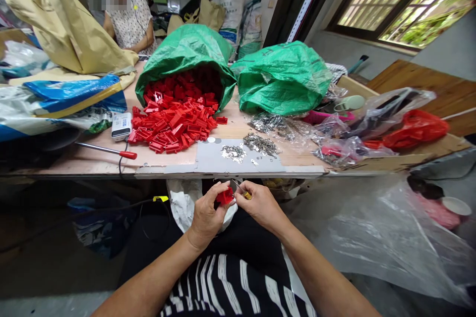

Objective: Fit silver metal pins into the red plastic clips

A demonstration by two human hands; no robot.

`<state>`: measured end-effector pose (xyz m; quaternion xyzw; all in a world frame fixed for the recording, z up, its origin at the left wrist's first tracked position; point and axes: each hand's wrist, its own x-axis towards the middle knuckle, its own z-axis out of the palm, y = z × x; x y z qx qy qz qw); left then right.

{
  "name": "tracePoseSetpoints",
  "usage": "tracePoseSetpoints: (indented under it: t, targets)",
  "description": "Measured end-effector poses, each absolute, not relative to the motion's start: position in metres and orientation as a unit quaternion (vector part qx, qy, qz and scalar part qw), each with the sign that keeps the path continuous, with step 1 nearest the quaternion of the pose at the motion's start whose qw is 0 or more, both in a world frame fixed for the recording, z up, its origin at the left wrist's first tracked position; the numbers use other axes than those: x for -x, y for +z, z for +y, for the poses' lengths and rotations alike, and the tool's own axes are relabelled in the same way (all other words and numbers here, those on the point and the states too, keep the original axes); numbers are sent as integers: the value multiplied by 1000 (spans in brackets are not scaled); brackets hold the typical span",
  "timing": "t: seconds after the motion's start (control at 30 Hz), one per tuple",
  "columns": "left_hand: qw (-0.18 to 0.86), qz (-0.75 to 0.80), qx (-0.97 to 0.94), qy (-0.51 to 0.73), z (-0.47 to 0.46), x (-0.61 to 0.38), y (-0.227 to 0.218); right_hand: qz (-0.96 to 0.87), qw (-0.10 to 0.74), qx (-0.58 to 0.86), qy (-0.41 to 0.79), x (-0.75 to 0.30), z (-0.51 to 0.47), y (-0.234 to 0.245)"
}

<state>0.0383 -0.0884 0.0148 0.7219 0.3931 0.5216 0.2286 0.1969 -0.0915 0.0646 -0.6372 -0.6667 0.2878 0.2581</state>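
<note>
Just below the table's front edge, my left hand (pixel 209 212) grips a small red plastic housing (pixel 224 196) between thumb and fingers. Close beside it, my right hand (pixel 261 206) is closed on a slim tool with a yellow handle (pixel 247 194) and a thin metal shaft; its exact kind is hard to make out. The fingers of both hands nearly meet at the red part. On the table ahead lie a small pile of shiny flat metal pieces (pixel 233 153) and a darker pile of small metal parts (pixel 261 144), on a grey sheet (pixel 211 161).
A green sack (pixel 193 42) spills many red plastic parts (pixel 174 121). Another green sack (pixel 284 77) stands right of it. A red-handled rod (pixel 126 154) lies left, near a small white device (pixel 121 125). Plastic bags (pixel 349 151) crowd the right. A person (pixel 130 25) sits across the table.
</note>
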Motion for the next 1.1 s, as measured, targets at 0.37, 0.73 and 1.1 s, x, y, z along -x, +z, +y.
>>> tracePoseSetpoints:
  t: [0.37,0.73,1.1]
  targets:
    - [304,402,-686,525,-90,-38,12,-672,249,622,317,-199,-88,65]
    - [364,401,-647,537,-91,-39,10,-624,313,544,466,-209,-83,57]
    - [404,390,-622,545,-94,-40,8,-583,298,545,524,-205,-84,56]
